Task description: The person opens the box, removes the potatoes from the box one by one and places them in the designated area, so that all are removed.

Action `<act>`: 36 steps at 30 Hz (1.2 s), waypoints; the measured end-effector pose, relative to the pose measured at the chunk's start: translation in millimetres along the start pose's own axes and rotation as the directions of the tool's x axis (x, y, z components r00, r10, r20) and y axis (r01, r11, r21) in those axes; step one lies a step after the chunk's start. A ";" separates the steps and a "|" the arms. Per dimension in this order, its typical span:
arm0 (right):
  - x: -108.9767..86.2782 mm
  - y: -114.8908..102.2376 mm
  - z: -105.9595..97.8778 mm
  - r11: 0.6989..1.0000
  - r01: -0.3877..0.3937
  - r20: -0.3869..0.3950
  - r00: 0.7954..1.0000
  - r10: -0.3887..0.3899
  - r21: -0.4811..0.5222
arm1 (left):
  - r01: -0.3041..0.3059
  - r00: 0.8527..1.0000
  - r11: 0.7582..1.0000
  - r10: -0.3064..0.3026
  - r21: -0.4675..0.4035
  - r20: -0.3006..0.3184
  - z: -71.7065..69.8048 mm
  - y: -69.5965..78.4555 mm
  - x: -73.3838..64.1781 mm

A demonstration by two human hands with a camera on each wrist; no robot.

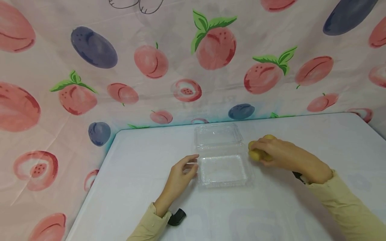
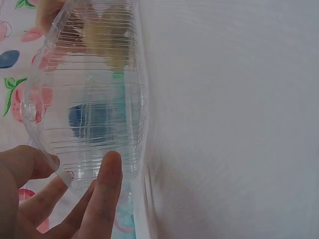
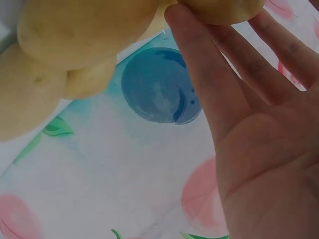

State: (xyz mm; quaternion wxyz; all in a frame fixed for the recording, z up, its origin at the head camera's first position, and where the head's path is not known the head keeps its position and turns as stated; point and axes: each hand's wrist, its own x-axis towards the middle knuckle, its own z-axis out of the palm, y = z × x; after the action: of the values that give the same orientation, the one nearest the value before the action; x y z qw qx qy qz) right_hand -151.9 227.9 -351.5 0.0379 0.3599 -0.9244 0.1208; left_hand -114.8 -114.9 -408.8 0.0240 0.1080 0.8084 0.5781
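A clear plastic clamshell box (image 1: pixel 201 182) lies opened out on the table, its lid (image 1: pixel 218 131) folded back away from me. My left hand (image 1: pixel 178 179) is at the box's left edge; in the left wrist view its fairly straight fingers (image 2: pixel 107 194) touch the ribbed side wall. Right of the box, my right hand (image 1: pixel 278 152) reaches over several yellow potatoes (image 1: pixel 255 155). The right wrist view shows its fingertips against one potato (image 3: pixel 224 11), with other potatoes (image 3: pixel 84 32) bunched beside it. Whether that potato is off the table, I cannot tell.
The white table (image 1: pixel 144 160) meets a fruit-printed cloth (image 1: pixel 181 67) at its back and left edges. A black strap end (image 1: pixel 177 217) sticks out at the left sleeve cuff, and another dark piece (image 1: pixel 298 175) shows below the right wrist.
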 end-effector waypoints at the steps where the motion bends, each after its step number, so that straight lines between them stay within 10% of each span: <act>1: 0.3 -0.5 0.5 1.000 -0.010 0.007 1.000 0.010 -0.008 | 0.001 1.000 1.000 -0.001 -0.001 0.000 0.0 -0.3 0.1; 36: 0.5 1.9 20.4 0.994 0.099 0.018 0.995 -0.098 -0.048 | -0.002 1.000 1.000 0.002 0.000 0.001 0.4 -3.8 1.7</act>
State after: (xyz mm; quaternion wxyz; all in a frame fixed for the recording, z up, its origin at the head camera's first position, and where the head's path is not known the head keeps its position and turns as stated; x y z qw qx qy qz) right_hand -153.3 223.8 -371.5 0.0452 0.4050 -0.9084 0.0933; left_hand -116.9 -115.4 -412.4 0.0239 0.1094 0.8084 0.5779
